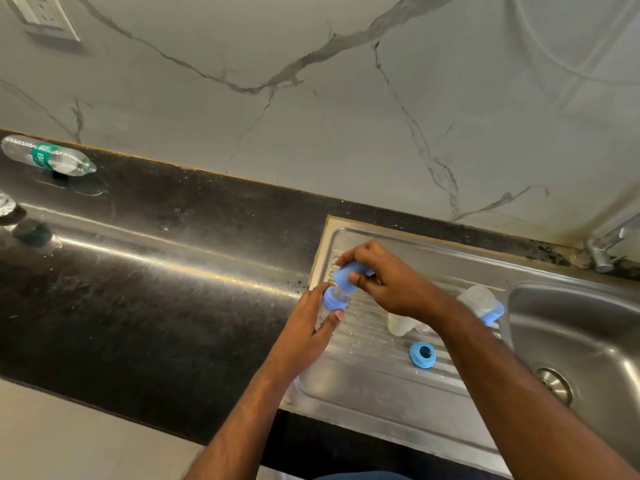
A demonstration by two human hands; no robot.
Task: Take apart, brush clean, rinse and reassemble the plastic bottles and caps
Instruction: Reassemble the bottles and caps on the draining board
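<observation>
Grip, left hand (313,318): fingers and thumb curled round the small clear bottle (327,311) just under its blue collar (331,298), holding it upright over the left edge of the draining board (367,382).
Grip, right hand (384,277): fingers pinched round the blue cap (345,278), which sits tilted just above the collar, touching or nearly so.
Step in hand: judged to be the cap coming off or going on; which, I cannot tell.
Doing it well: keep the bottle steady and upright, bring the cap square to the collar, and turn with the fingertips only.
Risk: wet plastic may slip; a tilted cap could bind.
Other parts: 1 blue ring (421,355) lies flat mid-board; a second bottle (479,301) rests near the board's right edge beside the sink (588,327); a clear piece (400,323) lies between.
Tabletop: a water bottle (48,160) lies at its far left corner.
</observation>
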